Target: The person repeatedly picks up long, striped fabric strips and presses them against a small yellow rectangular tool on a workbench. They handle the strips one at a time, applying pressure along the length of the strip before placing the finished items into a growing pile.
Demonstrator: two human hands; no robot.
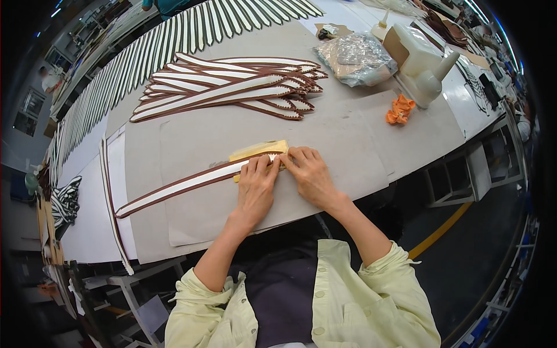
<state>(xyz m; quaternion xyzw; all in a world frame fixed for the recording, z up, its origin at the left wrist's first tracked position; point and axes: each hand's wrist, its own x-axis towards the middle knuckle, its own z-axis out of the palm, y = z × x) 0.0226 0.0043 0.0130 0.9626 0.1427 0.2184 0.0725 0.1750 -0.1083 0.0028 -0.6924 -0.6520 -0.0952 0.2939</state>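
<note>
A long strap [185,187], white along its middle with brown edges, lies across the grey work surface. Its right end, with a jagged white edge, rests over a yellow block [261,149]. My left hand [255,188] has its fingers bent together over the strap near that end, pressing it down. At the tip, the fingers of my right hand [310,177] close in a pinch on the strap's end, close beside the left fingertips. The very tip is partly hidden by my fingers. Beyond my hands lies a pile of similar brown-edged straps [232,87].
Many dark-edged white strips [197,29] line the table's far and left sides. At the right stand a plastic-wrapped bundle [357,58], a translucent glue bottle [426,87] and a crumpled orange cloth [400,109]. A thin strip [110,203] lies near the left edge.
</note>
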